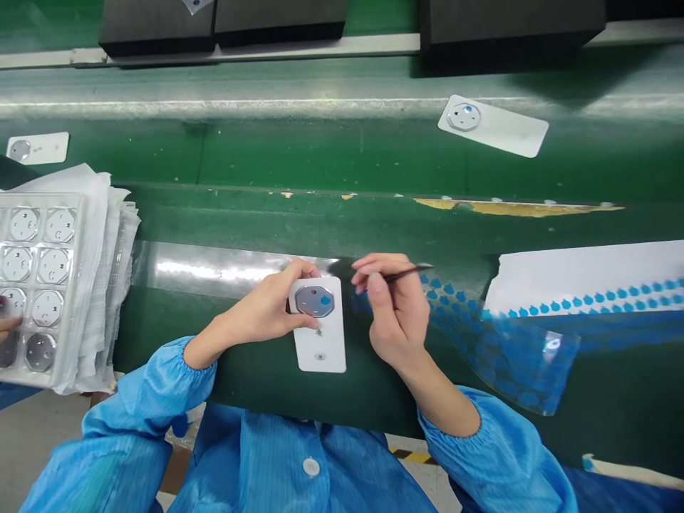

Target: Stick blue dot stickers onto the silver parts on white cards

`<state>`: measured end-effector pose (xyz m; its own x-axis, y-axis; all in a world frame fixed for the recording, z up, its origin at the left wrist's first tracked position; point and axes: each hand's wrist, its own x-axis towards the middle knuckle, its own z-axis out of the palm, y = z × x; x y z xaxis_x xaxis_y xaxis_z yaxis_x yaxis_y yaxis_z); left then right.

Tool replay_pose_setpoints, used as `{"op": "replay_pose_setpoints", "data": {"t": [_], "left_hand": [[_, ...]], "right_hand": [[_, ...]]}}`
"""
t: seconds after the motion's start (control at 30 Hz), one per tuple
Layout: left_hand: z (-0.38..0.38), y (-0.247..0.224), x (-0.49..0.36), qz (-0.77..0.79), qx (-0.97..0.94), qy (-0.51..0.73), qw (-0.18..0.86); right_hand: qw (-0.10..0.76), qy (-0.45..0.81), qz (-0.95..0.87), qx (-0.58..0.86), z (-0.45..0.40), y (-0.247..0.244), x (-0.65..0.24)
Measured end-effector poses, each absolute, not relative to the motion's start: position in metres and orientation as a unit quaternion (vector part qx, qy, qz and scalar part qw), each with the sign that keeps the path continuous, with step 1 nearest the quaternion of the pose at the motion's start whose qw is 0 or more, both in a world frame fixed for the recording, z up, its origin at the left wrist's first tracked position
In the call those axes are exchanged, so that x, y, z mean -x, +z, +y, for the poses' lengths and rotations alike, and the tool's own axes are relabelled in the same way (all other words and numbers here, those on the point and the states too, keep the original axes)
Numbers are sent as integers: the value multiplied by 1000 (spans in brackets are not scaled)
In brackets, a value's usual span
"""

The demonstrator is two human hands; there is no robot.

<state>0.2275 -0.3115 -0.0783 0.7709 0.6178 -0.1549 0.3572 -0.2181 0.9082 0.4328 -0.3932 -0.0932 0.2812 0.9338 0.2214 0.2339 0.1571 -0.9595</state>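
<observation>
My left hand [270, 303] grips the upper left edge of a white rectangular panel [323, 349] with rounded corners. A silvery octagonal plate [306, 302] with a blue round sticker [325, 301] sits near the panel's top. Off to the panel's right, my right hand [398, 306] is closed around dark, thin tweezers [409, 272], whose tip points right. Just beyond that hand lies a clear film of blue round stickers [513, 363], partly over a white paper sheet [588, 278].
At left, a clear tray [75, 285] of round silvery parts rests on stacked white sheets [101, 285]; another person's hand [8, 324] touches it. Similar white panels [507, 132] lie on the green belt [299, 149]. Black blocks [513, 32] stand at the back.
</observation>
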Motion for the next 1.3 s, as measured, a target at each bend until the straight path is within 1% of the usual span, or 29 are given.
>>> {"op": "replay_pose_setpoints", "data": {"t": [0.07, 0.13, 0.17, 0.23, 0.53, 0.6, 0.73, 0.8, 0.9, 1.13, 1.3], "left_hand": [[-316, -79, -229, 336, -704, 162, 605], [-320, -80, -231, 356, -660, 192, 633], [-322, -80, -233, 364, -647, 202, 639], [-326, -81, -234, 371, -636, 214, 642], [-338, -80, -239, 383, -681, 227, 581], [-338, -79, -239, 382, -662, 235, 600], [-335, -77, -240, 401, -526, 284, 694], [-335, -77, -241, 418, -488, 290, 709], [-337, -76, -243, 432, -474, 289, 711], [-345, -78, -247, 451, -472, 321, 686], [-346, -80, -247, 463, -488, 331, 661]], "right_hand": [[513, 443, -477, 560, -393, -88, -431], [467, 561, -428, 533, -393, -85, -428], [455, 598, -403, 523, -393, -84, -426], [449, 624, -368, 523, -392, -83, -423], [462, 565, -362, 580, -393, -89, -416], [468, 561, -356, 583, -394, -89, -414], [487, 567, -371, 552, -395, -88, -410], [487, 572, -388, 534, -397, -90, -409], [477, 559, -426, 528, -402, -96, -407], [470, 409, -562, 544, -403, -102, -404], [463, 401, -575, 542, -403, -100, -403]]}}
